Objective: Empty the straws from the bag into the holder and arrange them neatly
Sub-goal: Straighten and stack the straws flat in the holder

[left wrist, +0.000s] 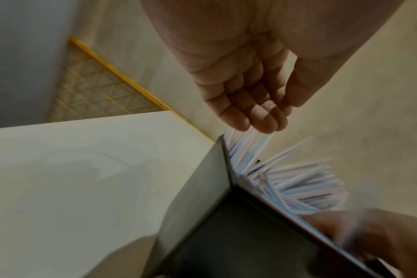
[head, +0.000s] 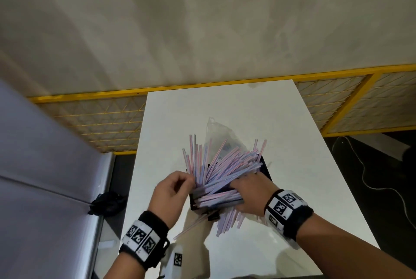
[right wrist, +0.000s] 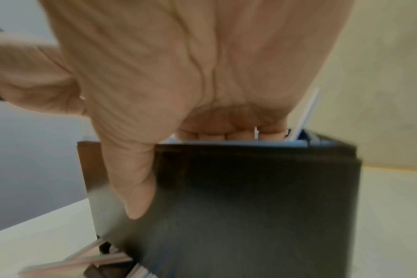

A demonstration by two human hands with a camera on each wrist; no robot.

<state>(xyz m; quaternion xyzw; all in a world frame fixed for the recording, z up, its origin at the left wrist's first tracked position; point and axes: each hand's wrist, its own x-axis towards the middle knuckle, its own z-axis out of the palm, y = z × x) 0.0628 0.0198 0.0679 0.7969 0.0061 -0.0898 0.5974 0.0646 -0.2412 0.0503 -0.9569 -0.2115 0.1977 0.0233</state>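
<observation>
2 hands (head: 171, 197) (head: 249, 193) on straws (head: 222, 173) in black holder (left wrist: 238, 235); no legible writing.

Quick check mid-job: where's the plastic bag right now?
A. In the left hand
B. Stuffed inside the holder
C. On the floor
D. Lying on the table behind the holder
D: the clear bag lies on the white table beyond the black holder, with neither hand on it.

On the table (head: 281, 121) the holder (head: 265, 169) stands between the left hand (head: 168, 195) and the right hand (head: 249, 193), straws (head: 225, 170) fan out of it, more straws lie before it, and the bag (head: 219, 137) lies behind it.
</observation>
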